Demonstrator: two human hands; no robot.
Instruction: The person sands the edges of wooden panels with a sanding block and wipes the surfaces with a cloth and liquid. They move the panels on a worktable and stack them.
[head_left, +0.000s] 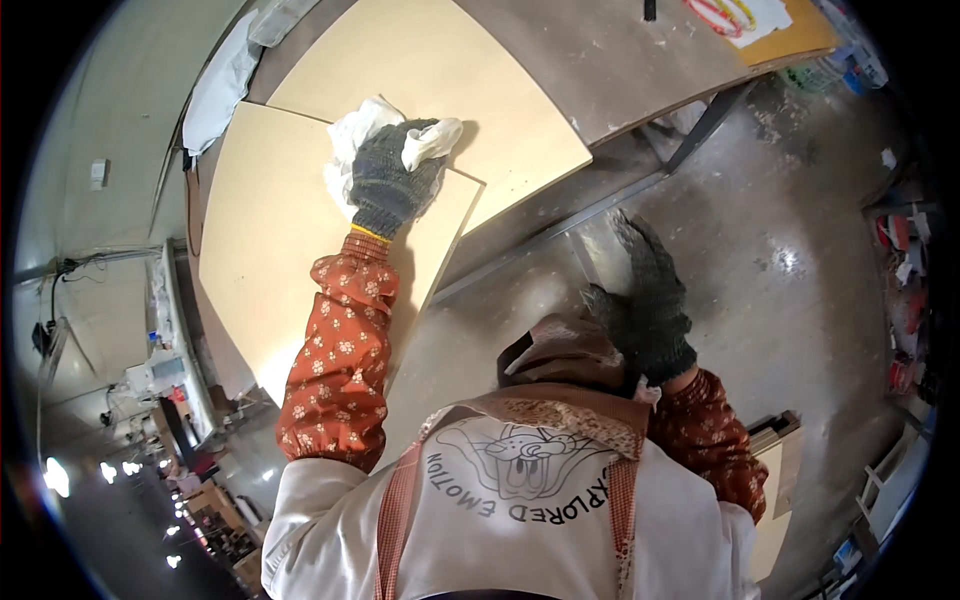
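Note:
My left hand [391,176], in a dark grey knit glove, is closed around a crumpled white cloth [354,137]. It presses the cloth on a pale flat board [300,220], near the board's far edge. That board overlaps a second pale board [450,80] lying beyond it. My right hand [648,300], also gloved, is off the table, in front of my body. A light grey, flat, blade-like piece [603,252] shows between its thumb and fingers and appears gripped by its edges; its exact kind cannot be made out.
The boards lie on a brown worktable [600,60] on a metal frame. A white sheet-like bundle [222,85] hangs at the table's left edge. A pale panel [775,490] stands low at the right, and red items [897,300] crowd a rack at the far right.

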